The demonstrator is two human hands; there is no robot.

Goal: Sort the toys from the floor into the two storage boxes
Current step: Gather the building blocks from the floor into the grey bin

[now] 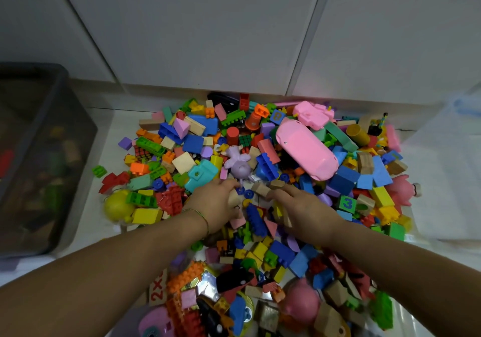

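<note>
A big heap of toys [260, 170] covers the floor: plastic bricks, wooden blocks, foam shapes, a pink car [304, 149] and a purple figure [238, 166]. Both my hands are down in the middle of the heap. My left hand [216, 204] grips a pale wooden block [234, 199] under its curled fingers. My right hand [304, 210] lies palm down, its fingers curled onto a wooden block [276, 184], with another wooden block [260, 189] just left of the fingertips. A dark grey storage box [49, 118] stands at the left, and a translucent box [442, 154] at the right.
White cabinet doors [208, 37] rise right behind the heap. A yellow round toy [117, 206] lies at the heap's left edge and a pink round toy [302, 303] near me. The grey box holds several toys. A strip of bare floor [104, 133] separates it from the heap.
</note>
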